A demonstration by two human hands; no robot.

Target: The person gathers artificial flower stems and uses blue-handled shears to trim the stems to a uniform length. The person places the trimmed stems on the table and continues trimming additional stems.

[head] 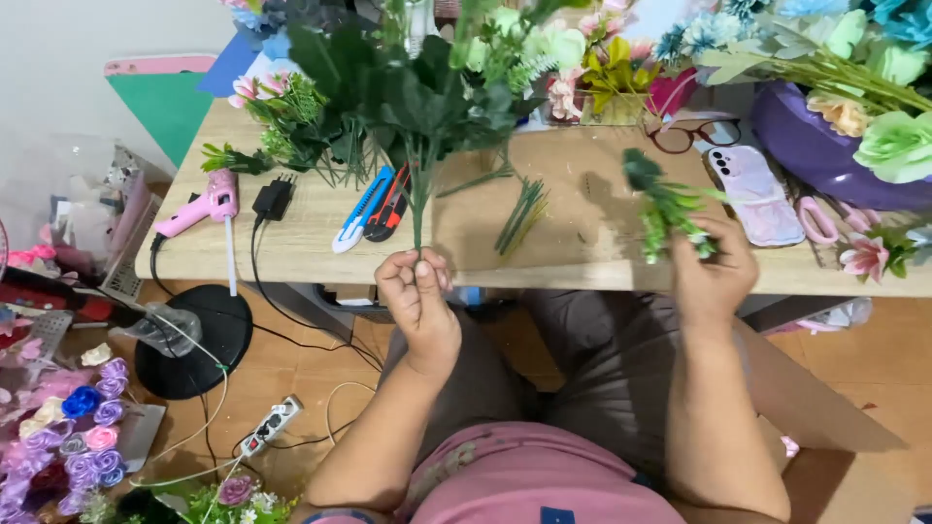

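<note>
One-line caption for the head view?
Left hand grips a leafy bunch by its stems; right hand holds a green sprig above the table.

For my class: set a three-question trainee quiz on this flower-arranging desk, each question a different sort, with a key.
1. True or false: the left hand grips a bunch of leafy stems.
2. What does the right hand hold? A scissors, B green sprig, C phone
3. Which tool lies at the left end of the wooden table?

Key: 1 true. 2 B. 3 the pink glue gun.
</note>
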